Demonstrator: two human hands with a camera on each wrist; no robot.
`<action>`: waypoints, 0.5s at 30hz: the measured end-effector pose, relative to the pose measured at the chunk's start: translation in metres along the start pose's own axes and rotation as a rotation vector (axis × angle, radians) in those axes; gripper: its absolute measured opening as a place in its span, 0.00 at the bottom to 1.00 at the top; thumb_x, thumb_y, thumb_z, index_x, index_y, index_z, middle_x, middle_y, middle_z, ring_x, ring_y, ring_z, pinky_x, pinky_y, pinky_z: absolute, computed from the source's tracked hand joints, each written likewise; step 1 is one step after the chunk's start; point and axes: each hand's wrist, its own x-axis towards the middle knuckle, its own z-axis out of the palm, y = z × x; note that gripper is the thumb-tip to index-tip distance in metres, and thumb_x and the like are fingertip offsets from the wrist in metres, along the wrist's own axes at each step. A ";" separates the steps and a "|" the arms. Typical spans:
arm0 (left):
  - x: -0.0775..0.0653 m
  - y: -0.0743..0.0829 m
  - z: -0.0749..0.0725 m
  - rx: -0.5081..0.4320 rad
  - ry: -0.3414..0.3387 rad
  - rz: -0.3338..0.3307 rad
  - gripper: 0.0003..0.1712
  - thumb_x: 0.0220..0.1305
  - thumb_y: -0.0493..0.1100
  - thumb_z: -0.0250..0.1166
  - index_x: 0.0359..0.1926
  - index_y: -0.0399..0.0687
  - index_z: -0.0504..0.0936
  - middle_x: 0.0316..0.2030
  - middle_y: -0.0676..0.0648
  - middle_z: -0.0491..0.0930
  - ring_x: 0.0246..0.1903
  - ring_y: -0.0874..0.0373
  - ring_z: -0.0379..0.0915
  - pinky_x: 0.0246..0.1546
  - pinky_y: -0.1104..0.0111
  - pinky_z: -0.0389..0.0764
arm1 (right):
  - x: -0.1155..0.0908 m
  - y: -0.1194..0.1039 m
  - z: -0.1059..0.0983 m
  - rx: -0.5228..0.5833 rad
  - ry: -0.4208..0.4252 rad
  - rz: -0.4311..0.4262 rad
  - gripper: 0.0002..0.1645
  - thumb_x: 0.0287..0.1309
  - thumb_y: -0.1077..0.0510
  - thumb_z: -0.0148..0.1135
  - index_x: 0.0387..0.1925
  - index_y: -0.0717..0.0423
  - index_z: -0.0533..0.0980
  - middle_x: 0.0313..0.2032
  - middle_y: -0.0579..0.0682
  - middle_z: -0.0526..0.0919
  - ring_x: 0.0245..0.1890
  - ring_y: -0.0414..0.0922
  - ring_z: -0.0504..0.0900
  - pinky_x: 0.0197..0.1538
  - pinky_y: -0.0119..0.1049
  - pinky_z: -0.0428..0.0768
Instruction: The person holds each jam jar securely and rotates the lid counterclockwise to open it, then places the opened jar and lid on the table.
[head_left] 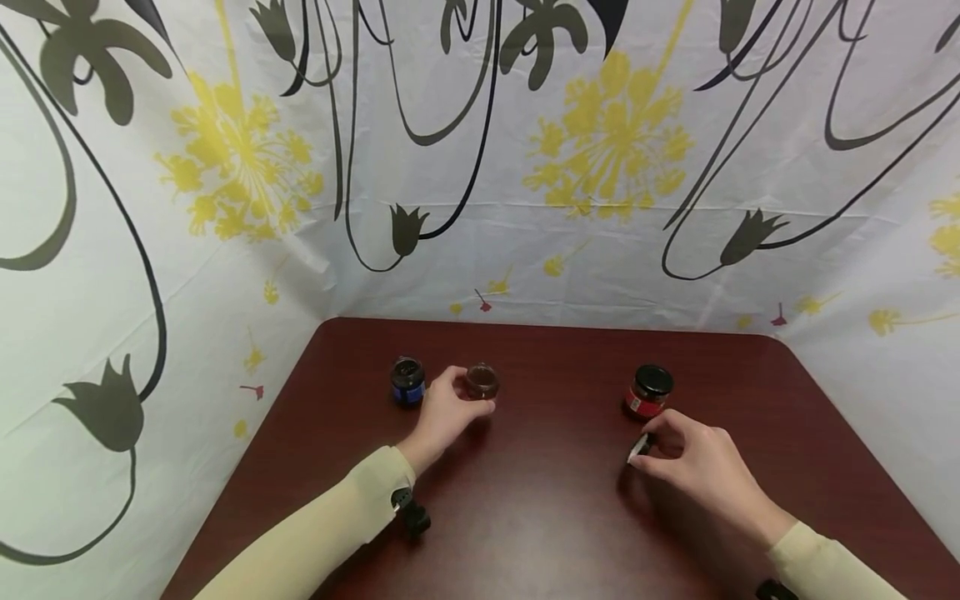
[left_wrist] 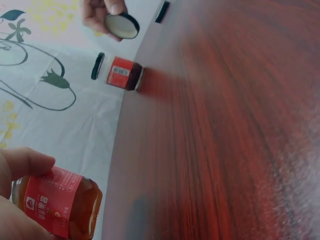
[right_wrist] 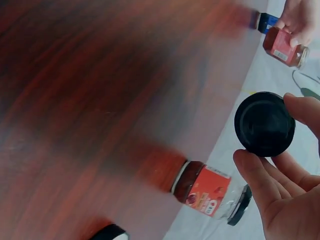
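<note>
My left hand (head_left: 446, 412) grips a glass jar (left_wrist: 55, 202) with a red label and amber contents, holding it slightly above the table. That jar's top has no lid on it. Beside it on the left stands a jar with a blue label (head_left: 408, 383). On the right, my right hand (head_left: 701, 462) pinches a round black lid (right_wrist: 265, 124) by its edge, tilted up off the table; its pale inner side (left_wrist: 121, 26) faces the left hand. Just beyond the right hand stands another red-labelled jar (head_left: 648, 392), with a black lid on.
Another black lid (right_wrist: 111, 233) lies on the dark red-brown table (head_left: 540, 500), hidden in the head view. A patterned white cloth (head_left: 525, 275) hangs behind the table and along its sides.
</note>
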 end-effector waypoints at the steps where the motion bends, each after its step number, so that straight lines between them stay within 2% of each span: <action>1: 0.001 0.000 0.000 -0.006 0.002 -0.003 0.34 0.48 0.44 0.82 0.56 0.46 0.77 0.45 0.48 0.82 0.43 0.53 0.78 0.42 0.59 0.81 | -0.001 0.001 0.000 -0.005 -0.004 0.003 0.24 0.47 0.34 0.76 0.41 0.37 0.78 0.35 0.31 0.85 0.39 0.35 0.86 0.37 0.32 0.80; 5: 0.006 -0.004 0.002 -0.021 0.008 -0.009 0.34 0.48 0.42 0.81 0.56 0.46 0.77 0.46 0.48 0.82 0.45 0.53 0.78 0.42 0.60 0.81 | -0.004 0.006 -0.001 -0.022 -0.004 0.007 0.23 0.46 0.33 0.77 0.39 0.37 0.79 0.34 0.30 0.85 0.38 0.35 0.86 0.36 0.32 0.80; 15: 0.017 -0.011 0.005 -0.030 0.031 -0.016 0.32 0.48 0.40 0.81 0.53 0.46 0.76 0.43 0.48 0.82 0.41 0.54 0.78 0.39 0.63 0.81 | -0.009 0.021 0.001 -0.064 -0.001 0.042 0.25 0.41 0.30 0.78 0.36 0.36 0.80 0.32 0.31 0.86 0.35 0.34 0.85 0.35 0.33 0.79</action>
